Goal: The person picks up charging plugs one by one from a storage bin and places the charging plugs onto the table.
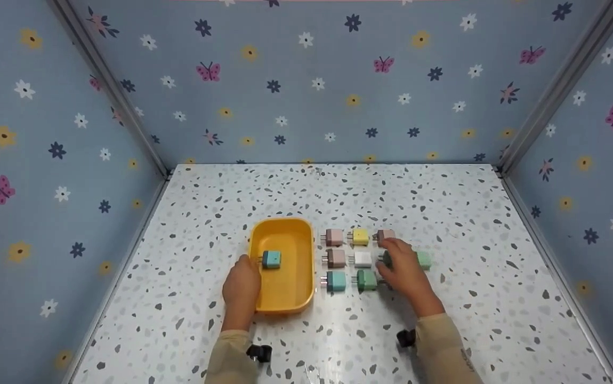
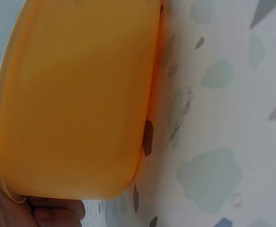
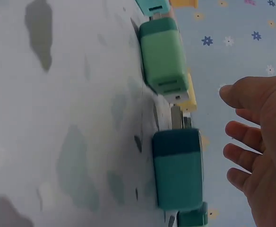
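At the left side of a yellow plastic tray (image 1: 297, 266), my left hand (image 1: 241, 288) grips the rim; part of its fingers shows below the tray end in the left wrist view. A blue-teal USB wall charger (image 1: 272, 260) lies inside the tray. My right hand (image 1: 406, 269) hovers over the right part of a group of chargers, fingers loosely spread and holding nothing. Beneath it, a dark green charger (image 1: 387, 259) is partly hidden. The right wrist view shows a teal charger (image 3: 178, 172) and a light green charger (image 3: 164, 59), apart from the fingers.
Rows of chargers stand right of the tray, among them a pink charger (image 1: 334, 237), a yellow charger (image 1: 360, 237), a white charger (image 1: 362, 260) and a turquoise charger (image 1: 335, 281). Patterned blue panels (image 1: 306, 69) enclose the speckled table (image 1: 221, 197) at the back and sides.
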A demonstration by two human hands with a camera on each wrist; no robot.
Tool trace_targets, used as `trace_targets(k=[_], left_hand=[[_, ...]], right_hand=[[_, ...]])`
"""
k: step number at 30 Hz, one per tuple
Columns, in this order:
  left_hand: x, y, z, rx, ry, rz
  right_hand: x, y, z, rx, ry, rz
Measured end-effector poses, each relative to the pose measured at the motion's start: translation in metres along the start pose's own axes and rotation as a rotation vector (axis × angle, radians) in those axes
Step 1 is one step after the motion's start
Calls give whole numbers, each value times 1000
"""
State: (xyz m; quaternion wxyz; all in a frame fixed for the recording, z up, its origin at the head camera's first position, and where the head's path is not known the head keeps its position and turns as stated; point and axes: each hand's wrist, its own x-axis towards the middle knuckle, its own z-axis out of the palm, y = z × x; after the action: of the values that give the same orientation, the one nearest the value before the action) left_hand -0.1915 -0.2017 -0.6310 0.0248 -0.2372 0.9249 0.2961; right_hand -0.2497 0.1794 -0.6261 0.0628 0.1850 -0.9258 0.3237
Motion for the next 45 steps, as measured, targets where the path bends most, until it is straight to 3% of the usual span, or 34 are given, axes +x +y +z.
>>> trace_targets(k=[8,15,21,37,45], left_hand=[[-2,1,0,7,13,8],[-2,2,-2,9,0,-13],[-1,1,0,18,18,-1],[0,1,0,4,12,4],[0,1,1,-1,31,-6]], right_hand=[[7,-31,15,-8,-12,-42],[17,-67,32,-17,2,-126],[22,-92,52,-6,-34,-181],[22,-135,92,-7,-183,-170],[29,-151,106,-45,-211,-167]])
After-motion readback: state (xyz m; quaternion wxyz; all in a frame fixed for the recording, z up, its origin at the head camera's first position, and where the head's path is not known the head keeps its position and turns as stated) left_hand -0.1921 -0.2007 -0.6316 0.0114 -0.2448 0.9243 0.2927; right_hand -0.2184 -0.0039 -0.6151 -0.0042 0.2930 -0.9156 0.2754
